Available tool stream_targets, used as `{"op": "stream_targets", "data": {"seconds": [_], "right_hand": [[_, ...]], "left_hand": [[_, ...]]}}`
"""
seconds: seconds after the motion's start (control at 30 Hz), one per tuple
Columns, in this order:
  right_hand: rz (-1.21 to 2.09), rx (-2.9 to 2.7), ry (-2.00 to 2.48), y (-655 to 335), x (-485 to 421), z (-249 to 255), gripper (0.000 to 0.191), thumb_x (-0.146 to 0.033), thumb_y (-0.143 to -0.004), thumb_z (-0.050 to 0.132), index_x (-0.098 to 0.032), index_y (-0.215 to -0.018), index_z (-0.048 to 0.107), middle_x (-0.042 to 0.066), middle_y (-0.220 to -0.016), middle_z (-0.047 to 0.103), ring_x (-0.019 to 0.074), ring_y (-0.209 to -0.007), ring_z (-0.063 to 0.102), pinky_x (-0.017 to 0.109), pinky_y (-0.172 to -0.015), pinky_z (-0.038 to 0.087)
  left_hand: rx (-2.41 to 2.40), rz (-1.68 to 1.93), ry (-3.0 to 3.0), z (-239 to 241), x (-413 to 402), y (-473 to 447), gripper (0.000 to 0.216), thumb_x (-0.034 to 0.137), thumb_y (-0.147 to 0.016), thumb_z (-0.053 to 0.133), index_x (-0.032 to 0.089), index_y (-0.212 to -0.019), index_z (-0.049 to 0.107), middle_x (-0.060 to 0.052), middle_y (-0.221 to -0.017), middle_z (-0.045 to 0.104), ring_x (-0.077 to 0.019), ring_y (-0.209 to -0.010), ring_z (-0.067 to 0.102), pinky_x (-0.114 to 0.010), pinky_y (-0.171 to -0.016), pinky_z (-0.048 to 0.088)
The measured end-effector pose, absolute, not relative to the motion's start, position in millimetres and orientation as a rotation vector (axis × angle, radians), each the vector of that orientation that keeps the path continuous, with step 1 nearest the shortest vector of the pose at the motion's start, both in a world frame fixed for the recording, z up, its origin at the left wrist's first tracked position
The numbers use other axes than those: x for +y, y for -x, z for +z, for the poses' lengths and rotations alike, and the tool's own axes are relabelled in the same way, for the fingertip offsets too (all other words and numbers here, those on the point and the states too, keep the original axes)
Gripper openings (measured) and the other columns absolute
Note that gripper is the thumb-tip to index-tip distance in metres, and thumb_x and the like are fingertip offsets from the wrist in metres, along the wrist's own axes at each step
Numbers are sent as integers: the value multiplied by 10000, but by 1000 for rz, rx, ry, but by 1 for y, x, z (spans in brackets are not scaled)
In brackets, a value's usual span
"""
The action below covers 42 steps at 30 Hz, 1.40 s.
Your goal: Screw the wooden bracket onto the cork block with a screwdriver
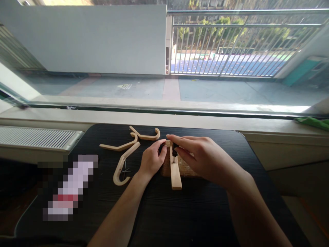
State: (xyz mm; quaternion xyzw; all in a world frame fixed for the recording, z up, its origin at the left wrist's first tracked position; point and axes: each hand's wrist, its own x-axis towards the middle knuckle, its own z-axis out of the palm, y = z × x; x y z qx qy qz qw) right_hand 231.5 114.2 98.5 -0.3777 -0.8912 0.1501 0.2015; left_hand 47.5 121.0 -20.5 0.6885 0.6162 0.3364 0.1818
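Observation:
A light wooden strip [175, 173] lies across a darker wooden block [184, 168] on the black table [164, 212]. My right hand [203, 156] is closed in a pinch on a small dark screw [174, 152] standing upright in the strip. My left hand [151, 159] rests beside it, fingers curled against the far end of the strip and block. Three curved wooden hook pieces lie to the left: one [125, 164] nearest my left hand, one [120, 145] further left, one [147, 134] at the back.
A pixelated flat object [69, 187] lies on the table's left side. Small dark metal parts [125, 170] sit inside the nearest hook's curve. A radiator grille [36, 137] is at left, a window sill and glass ahead, and a green cloth [313, 122] at right.

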Motion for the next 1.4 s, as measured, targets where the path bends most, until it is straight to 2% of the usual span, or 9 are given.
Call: {"op": "stream_targets", "data": {"seconds": [0.3, 0.83, 1.1, 1.4], "right_hand": [[432, -2472, 1028, -231, 118, 97, 366, -180, -971, 478, -184, -1314, 606, 95, -1137, 740, 226, -978, 718, 292, -803, 529], [448, -2431, 1045, -232, 122, 94, 347, -207, -958, 530, -230, -1288, 632, 64, -1079, 762, 218, -919, 728, 283, -757, 507], [386, -2405, 1081, -233, 124, 92, 223, -236, -948, 565, -220, -1133, 690, 45, -933, 769, 184, -788, 708, 253, -680, 442], [333, -2391, 1134, -231, 128, 90, 169, -277, -949, 580, -219, -1065, 689, 7, -754, 707, 134, -636, 605, 237, -614, 372]], "left_hand": [[1731, 983, -1957, -23, 121, -47, 319, 302, -928, 485, 199, -1164, 672, -43, -882, 746, -198, -850, 704, -270, -830, 533], [1750, 972, -1951, -23, 121, -47, 311, 306, -925, 496, 200, -1157, 674, -39, -853, 744, -195, -826, 708, -271, -810, 543], [1738, 964, -1944, -23, 121, -46, 305, 300, -928, 502, 202, -1166, 665, -37, -871, 749, -188, -827, 703, -272, -812, 543], [1720, 957, -1925, -25, 121, -45, 311, 315, -940, 499, 204, -1189, 649, -48, -966, 759, -182, -823, 701, -279, -805, 542]]}}
